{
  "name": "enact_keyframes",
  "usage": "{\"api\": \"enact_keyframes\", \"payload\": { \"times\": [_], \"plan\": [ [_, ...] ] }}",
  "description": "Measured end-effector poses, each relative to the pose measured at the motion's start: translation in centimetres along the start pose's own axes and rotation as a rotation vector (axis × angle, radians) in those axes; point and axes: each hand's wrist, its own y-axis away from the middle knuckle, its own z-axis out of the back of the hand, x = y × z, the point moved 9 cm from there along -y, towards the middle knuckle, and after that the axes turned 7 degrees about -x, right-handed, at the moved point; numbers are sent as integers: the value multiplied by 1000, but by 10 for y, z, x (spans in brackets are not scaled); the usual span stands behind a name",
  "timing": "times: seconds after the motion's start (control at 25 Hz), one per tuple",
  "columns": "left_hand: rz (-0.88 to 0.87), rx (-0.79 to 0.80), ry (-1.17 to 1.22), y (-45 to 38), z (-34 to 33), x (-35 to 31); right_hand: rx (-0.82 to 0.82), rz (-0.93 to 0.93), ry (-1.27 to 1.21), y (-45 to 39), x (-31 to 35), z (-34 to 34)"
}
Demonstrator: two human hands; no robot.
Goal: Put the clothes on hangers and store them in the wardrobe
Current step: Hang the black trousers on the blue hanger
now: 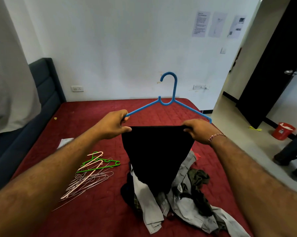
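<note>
A blue plastic hanger (168, 101) is held up over the red bed (96, 216), hook upward. A black garment (157, 154) hangs folded over its lower bar, which the cloth hides. My left hand (116, 124) grips the hanger's left end together with the garment's top edge. My right hand (198, 130) pinches the garment's top edge at the hanger's right end. Below the garment lies a pile of clothes (177, 202), grey, white, olive and dark pieces mixed.
A heap of spare hangers (93, 173), green, pink and thin wire ones, lies on the bed to the left. A dark headboard (43, 82) stands at the left. At the right are an open dark door (284, 62), a red bucket (283, 131) and bare floor.
</note>
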Motion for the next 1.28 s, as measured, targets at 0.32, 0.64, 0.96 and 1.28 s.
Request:
{"api": "enact_keyframes", "payload": {
  "times": [0.32, 0.64, 0.96, 1.28],
  "plan": [
    [151, -53, -62, 9, 104, 103, -752, 348, 129, -58, 85, 50],
    [380, -256, -308, 127, 217, 146, 214, 241, -1179, -182, 215, -25],
    [726, -754, -578, 352, 359, 51, 353, 685, -1531, -144, 458, 9],
    [1115, -996, -1061, 601, 466, -156, 669, 1067, -1644, 50, 709, 95]
  ]
}}
